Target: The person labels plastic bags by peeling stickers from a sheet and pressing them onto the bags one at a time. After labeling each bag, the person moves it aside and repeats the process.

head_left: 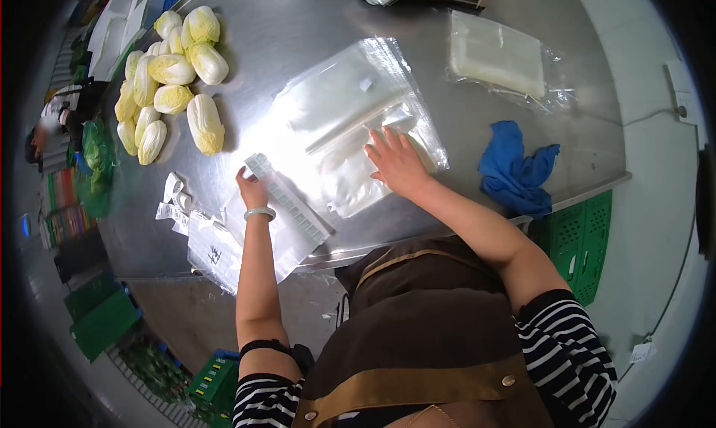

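Note:
On a metal table lies a stack of clear plastic bags (347, 92), and my right hand (399, 161) rests on it with the fingers spread. My left hand (252, 188), a pale bracelet at its wrist, is at the upper left edge of a sheet with a strip of small labels (287, 202); its thumb and fingers are bent around that edge. Beneath and beside the labels are white papers (214, 252), one with dark handwriting. A curled strip of white labels (177, 197) lies left of them.
Several napa cabbages (173, 68) are piled at the upper left. A wrapped pack of bags (497, 52) and a blue cloth (516, 167) lie at the right. Green crates (578, 241) stand beside the table. Another person (66, 118) is at the far left.

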The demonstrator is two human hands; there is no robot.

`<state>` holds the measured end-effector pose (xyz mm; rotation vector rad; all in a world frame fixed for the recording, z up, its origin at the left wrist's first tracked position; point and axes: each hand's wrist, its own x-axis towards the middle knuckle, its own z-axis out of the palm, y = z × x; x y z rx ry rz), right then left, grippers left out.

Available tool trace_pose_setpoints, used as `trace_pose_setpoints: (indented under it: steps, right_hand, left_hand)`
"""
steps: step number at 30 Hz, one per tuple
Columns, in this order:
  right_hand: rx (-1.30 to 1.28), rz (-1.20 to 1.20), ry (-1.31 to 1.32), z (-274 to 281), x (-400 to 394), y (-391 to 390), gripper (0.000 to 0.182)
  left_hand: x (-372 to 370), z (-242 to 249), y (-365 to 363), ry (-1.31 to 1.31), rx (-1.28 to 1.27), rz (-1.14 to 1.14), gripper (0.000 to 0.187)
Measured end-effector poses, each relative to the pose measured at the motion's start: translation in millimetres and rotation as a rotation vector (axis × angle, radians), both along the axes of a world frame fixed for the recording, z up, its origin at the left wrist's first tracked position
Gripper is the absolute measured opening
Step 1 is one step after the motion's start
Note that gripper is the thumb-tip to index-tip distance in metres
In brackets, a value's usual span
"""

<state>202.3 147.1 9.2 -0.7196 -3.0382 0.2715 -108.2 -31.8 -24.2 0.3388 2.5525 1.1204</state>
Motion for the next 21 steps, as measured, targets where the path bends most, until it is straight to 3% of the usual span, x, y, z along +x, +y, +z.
trace_pose_setpoints:
  steps: [1, 2, 7, 10, 14, 21]
  right_hand:
    - [-0.023, -0.018, -0.015, 5, -6, -1, 0.056]
    - [-0.175, -0.031, 0.065, 8, -12, -1, 0.054]
    - [-0.853, -0.14, 0.378, 33, -54, -21, 0.044]
    - [-0.929, -0.171, 0.392, 52, -92, -30, 0.039]
    - [-1.052, -0.2, 0.551, 34, -128, -45, 0.03]
    - [-1.191, -0.303, 0.572, 32, -123, -46, 0.018]
  left_hand:
    - [5, 6, -1, -0.289, 0.16, -0.004, 0.067]
    - [12, 9, 1, -0.369, 0.226, 0.047, 0.064]
    - [50, 69, 6, -0.48, 0.529, 0.017, 0.054]
    - [75, 89, 8, -0.498, 0.555, -0.042, 0.056]
    - [94, 99, 10, -0.462, 0.527, -0.116, 0.056]
    - [104, 89, 14, -0.4, 0.553, -0.141, 0.053]
